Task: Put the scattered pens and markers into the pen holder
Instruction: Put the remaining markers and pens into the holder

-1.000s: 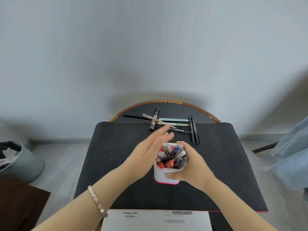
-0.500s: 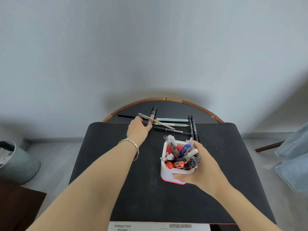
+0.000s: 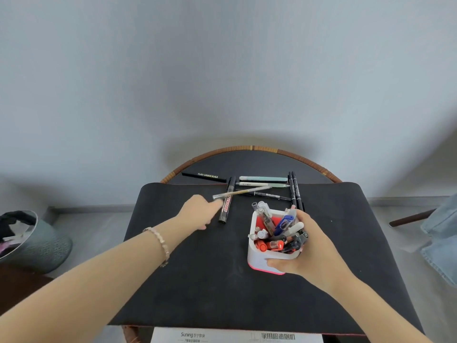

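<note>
White plastic with a pink base, the square pen holder (image 3: 262, 259) stands on the black mat (image 3: 210, 288), crammed with red, blue and clear pens. My right hand (image 3: 312, 248) grips its right side, thumb across the front wall. My left hand (image 3: 199, 211) reaches forward, fingertips pinching the end of a clear slim pen (image 3: 244, 192) that crosses over a black whiteboard marker (image 3: 227, 204). Beyond, a mint pen (image 3: 262, 179) and two black pens (image 3: 294, 191) lie at the mat's far edge.

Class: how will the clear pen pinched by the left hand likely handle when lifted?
The clear pen looks straight though the left hand pinches only its end: probably stiff. Thin, so likely light. Slim barrel: may roll if released.
</note>
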A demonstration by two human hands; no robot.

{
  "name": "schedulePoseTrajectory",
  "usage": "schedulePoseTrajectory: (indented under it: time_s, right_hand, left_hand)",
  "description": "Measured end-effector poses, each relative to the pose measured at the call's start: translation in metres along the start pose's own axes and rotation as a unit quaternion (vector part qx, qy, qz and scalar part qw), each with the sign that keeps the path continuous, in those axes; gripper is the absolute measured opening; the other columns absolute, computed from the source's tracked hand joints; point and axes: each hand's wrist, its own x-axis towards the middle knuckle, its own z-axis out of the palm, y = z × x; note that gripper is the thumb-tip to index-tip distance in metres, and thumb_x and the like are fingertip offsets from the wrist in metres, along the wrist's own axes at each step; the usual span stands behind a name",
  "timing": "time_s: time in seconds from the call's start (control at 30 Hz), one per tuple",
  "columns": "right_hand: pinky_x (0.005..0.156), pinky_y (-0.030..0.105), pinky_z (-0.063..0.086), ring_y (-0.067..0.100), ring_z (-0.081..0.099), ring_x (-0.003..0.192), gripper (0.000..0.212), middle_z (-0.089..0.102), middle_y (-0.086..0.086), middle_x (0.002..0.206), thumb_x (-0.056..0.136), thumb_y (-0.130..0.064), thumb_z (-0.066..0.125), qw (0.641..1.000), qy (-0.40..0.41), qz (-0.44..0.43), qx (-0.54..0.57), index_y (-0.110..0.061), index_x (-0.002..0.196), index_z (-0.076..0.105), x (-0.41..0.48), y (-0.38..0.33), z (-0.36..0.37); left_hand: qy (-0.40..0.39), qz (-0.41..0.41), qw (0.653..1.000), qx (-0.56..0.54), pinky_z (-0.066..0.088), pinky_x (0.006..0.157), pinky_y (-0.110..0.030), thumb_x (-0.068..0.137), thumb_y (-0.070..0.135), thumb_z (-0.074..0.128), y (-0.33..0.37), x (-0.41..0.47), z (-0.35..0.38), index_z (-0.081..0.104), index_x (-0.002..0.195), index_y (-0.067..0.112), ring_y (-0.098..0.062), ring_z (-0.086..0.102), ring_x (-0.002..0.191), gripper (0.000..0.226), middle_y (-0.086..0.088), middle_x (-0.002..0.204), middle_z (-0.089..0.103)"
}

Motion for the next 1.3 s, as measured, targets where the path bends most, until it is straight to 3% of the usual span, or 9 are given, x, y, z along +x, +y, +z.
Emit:
schedulePoseTrajectory:
  time_s: [0.1, 0.17, 0.37, 0.57, 0.73, 0.83, 0.97, 1.13, 1.3]
  right_hand:
    - [0.066, 0.0, 0.046, -0.007, 0.056, 0.094, 0.065, 0.045, -0.029, 0.105, 0.067, -0.009, 0.079, 0.999, -0.007, -0.01, 0.031, -0.041, 0.105, 0.037, -0.003, 0.0, -0.001]
    - [0.064, 0.001, 0.046, -0.011, 0.055, 0.097, 0.059, 0.046, -0.028, 0.104, 0.069, -0.007, 0.077, 0.999, -0.005, -0.018, 0.033, -0.04, 0.101, 0.04, -0.004, -0.001, -0.001]
    - [0.092, 0.022, 0.048, 0.007, 0.053, 0.114, 0.092, 0.046, -0.023, 0.124, 0.054, -0.035, 0.084, 0.998, 0.031, -0.026, -0.042, -0.05, 0.125, 0.027, -0.006, 0.0, -0.002]
    - [0.093, 0.025, 0.049, 0.008, 0.053, 0.114, 0.092, 0.047, -0.018, 0.129, 0.053, -0.038, 0.083, 0.997, 0.039, -0.037, -0.045, -0.054, 0.121, 0.024, -0.005, 0.003, -0.001]
    - [0.096, 0.028, 0.048, 0.008, 0.052, 0.116, 0.096, 0.046, -0.017, 0.131, 0.054, -0.036, 0.083, 0.998, 0.035, -0.033, -0.049, -0.049, 0.128, 0.024, -0.006, 0.003, -0.001]
    - [0.095, 0.026, 0.049, 0.007, 0.052, 0.114, 0.096, 0.046, -0.018, 0.128, 0.055, -0.035, 0.083, 0.998, 0.029, -0.032, -0.049, -0.043, 0.131, 0.025, -0.006, 0.002, -0.001]
    - [0.074, 0.001, 0.043, -0.001, 0.054, 0.091, 0.073, 0.044, -0.03, 0.103, 0.062, -0.017, 0.083, 1.0, -0.001, -0.006, -0.013, -0.042, 0.109, 0.034, -0.004, -0.002, 0.0]
    - [0.067, -0.007, 0.037, -0.007, 0.05, 0.084, 0.071, 0.038, -0.035, 0.097, 0.065, -0.014, 0.081, 1.0, 0.001, -0.002, -0.022, -0.037, 0.108, 0.03, -0.003, -0.006, 0.001]
    - [0.072, 0.0, 0.045, -0.001, 0.054, 0.09, 0.073, 0.044, -0.028, 0.105, 0.065, -0.019, 0.081, 1.0, 0.003, 0.008, -0.027, -0.03, 0.118, 0.032, -0.006, -0.008, -0.001]
  left_hand:
    - [0.027, -0.037, 0.992, -0.116, 0.054, 0.068, -0.033, 0.082, 0.052, 0.053, 0.022, 0.017, 0.012, 0.045, 0.118, 0.006, -0.021, 0.06, 0.081, 0.059, -0.005, 0.083, 0.055]
    - [0.036, -0.022, 0.997, -0.064, 0.048, 0.062, -0.03, 0.082, 0.052, 0.054, 0.03, 0.027, 0.024, 0.036, 0.129, 0.003, -0.018, 0.056, 0.069, 0.07, -0.003, 0.073, 0.051]
    - [0.052, 0.061, 0.995, 0.063, 0.038, 0.052, -0.027, 0.086, 0.044, 0.055, 0.025, 0.045, 0.037, 0.055, 0.086, 0.006, -0.015, 0.046, 0.052, 0.038, -0.001, 0.06, 0.047]
    - [0.073, 0.103, 0.967, 0.22, 0.045, 0.071, -0.034, 0.094, 0.035, 0.044, 0.021, 0.036, 0.041, 0.053, 0.106, 0.006, -0.028, 0.063, 0.092, 0.033, -0.01, 0.103, 0.064]
    - [0.054, 0.078, 0.946, 0.309, 0.042, 0.072, -0.032, 0.093, 0.025, 0.046, 0.031, 0.029, 0.047, 0.047, 0.115, 0.006, -0.027, 0.062, 0.099, 0.03, -0.011, 0.112, 0.062]
    - [0.033, 0.072, 0.965, 0.251, 0.047, 0.074, -0.037, 0.093, 0.022, 0.043, 0.023, 0.018, 0.035, 0.045, 0.112, 0.004, -0.031, 0.062, 0.095, 0.026, -0.015, 0.11, 0.061]
    - [0.017, 0.151, 0.977, 0.152, 0.055, 0.066, -0.034, 0.096, 0.02, 0.039, 0.0, -0.015, 0.003, 0.044, 0.105, 0.006, -0.023, 0.063, 0.075, 0.017, -0.016, 0.102, 0.06]
    - [0.05, 0.207, 0.977, -0.01, 0.043, 0.05, -0.014, 0.097, 0.021, 0.038, -0.02, -0.07, -0.031, 0.054, 0.116, 0.013, -0.008, 0.048, 0.055, 0.026, 0.0, 0.071, 0.057]
    - [0.12, 0.283, 0.95, -0.057, 0.044, 0.055, -0.009, 0.095, 0.02, 0.042, -0.017, -0.112, -0.057, 0.046, 0.131, 0.028, 0.003, 0.052, 0.055, 0.038, 0.006, 0.077, 0.059]
